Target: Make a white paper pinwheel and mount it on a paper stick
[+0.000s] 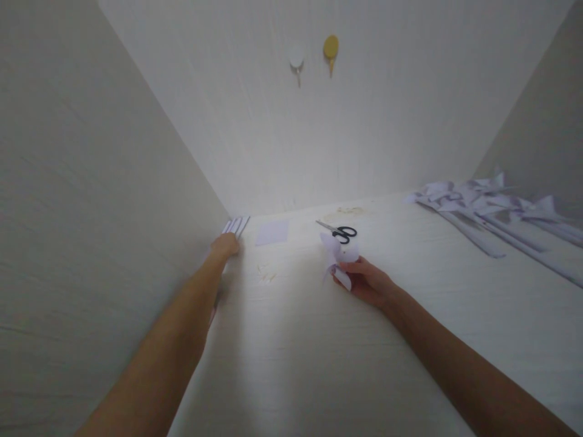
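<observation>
Two bare hands are showing on my feed, both over a pale, cloth-like surface [282,340]. With my right hand [367,282] I am holding a folded white paper piece [331,244], pinching it between thumb and fingers; its curled flaps are spreading like pinwheel blades, just on the near side of the black-handled scissors [336,231]. My left hand [225,244] is resting at the near end of some white sticks [237,225] in the far left corner; its fingers are curling inward, but I cannot tell whether they are gripping. Between the hands, a flat square sheet [272,233] is lying near the back wall [273,133], with small scraps [266,276] nearer me. Off to the right, paper pinwheels [450,195] are lying heaped. A white hook [296,59] and a yellow hook [331,47] are hanging on the back wall.
</observation>
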`<act>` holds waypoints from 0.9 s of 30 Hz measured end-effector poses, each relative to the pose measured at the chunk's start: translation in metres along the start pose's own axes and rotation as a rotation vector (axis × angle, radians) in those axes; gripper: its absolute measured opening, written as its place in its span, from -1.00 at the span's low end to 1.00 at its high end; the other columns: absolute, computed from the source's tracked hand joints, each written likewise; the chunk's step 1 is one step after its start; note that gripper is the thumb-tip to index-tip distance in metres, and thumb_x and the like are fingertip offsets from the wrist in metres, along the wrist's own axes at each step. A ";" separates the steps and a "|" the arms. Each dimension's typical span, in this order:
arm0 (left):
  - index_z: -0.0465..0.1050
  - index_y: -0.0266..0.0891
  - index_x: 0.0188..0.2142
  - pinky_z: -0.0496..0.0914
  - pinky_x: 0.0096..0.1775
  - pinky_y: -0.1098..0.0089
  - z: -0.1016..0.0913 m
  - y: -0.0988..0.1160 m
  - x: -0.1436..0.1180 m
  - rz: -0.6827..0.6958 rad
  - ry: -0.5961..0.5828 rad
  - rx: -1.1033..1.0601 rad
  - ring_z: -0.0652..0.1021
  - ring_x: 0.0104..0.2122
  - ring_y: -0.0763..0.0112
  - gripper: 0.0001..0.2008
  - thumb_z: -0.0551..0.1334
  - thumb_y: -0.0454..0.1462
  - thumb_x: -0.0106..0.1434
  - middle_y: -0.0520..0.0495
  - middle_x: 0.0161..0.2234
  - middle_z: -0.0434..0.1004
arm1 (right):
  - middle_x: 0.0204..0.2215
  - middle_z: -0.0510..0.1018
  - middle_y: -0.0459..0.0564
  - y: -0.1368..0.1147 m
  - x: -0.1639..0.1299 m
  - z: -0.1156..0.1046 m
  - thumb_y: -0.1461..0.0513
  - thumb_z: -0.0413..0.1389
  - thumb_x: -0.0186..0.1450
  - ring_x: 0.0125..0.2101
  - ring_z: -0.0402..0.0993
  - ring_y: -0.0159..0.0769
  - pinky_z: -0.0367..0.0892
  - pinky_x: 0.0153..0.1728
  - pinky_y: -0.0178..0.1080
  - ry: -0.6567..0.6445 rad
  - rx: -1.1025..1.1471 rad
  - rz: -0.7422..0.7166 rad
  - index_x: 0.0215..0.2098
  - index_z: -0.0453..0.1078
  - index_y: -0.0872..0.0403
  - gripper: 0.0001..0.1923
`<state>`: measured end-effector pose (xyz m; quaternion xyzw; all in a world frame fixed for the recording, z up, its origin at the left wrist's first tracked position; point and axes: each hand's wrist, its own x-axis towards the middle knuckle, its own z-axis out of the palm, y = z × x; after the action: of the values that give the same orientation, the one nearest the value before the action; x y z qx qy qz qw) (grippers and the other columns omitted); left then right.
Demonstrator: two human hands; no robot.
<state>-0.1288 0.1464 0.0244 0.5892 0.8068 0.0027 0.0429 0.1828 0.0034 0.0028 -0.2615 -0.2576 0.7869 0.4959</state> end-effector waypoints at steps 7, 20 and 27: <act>0.37 -0.48 -0.28 0.31 -0.32 0.28 -0.029 0.022 -0.009 -0.003 0.058 -0.361 0.41 -0.16 0.02 -0.73 0.09 -0.32 0.05 -0.43 -0.24 0.41 | -0.62 0.47 -0.12 0.000 0.001 -0.005 0.38 0.18 -0.09 -0.62 0.37 -0.48 0.30 -0.56 -0.42 0.022 -0.028 -0.029 -0.52 0.36 0.15 -0.86; 0.18 -0.19 -0.06 0.18 -0.48 0.55 0.014 0.094 -0.173 0.469 -0.782 -1.668 0.39 -0.49 0.59 -0.49 0.24 -0.32 -0.05 -0.02 -0.44 0.45 | -0.59 0.47 -0.15 -0.002 -0.009 -0.011 0.29 0.20 -0.10 -0.53 0.38 -0.46 0.33 -0.45 -0.39 0.071 0.120 -0.193 -0.51 0.37 0.08 -0.86; 0.16 -0.22 -0.03 0.14 -0.43 0.50 0.036 0.098 -0.188 0.523 -1.061 -1.709 0.40 -0.47 0.55 -0.43 0.26 -0.42 -0.07 -0.07 -0.42 0.47 | -0.58 0.46 -0.13 -0.002 -0.009 -0.012 0.26 0.17 -0.06 -0.53 0.37 -0.46 0.32 -0.43 -0.38 0.057 0.075 -0.232 -0.52 0.37 0.07 -0.90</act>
<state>0.0235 -0.0045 0.0061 0.4444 0.2604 0.3233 0.7938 0.1954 -0.0020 -0.0030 -0.2335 -0.2423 0.7255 0.6004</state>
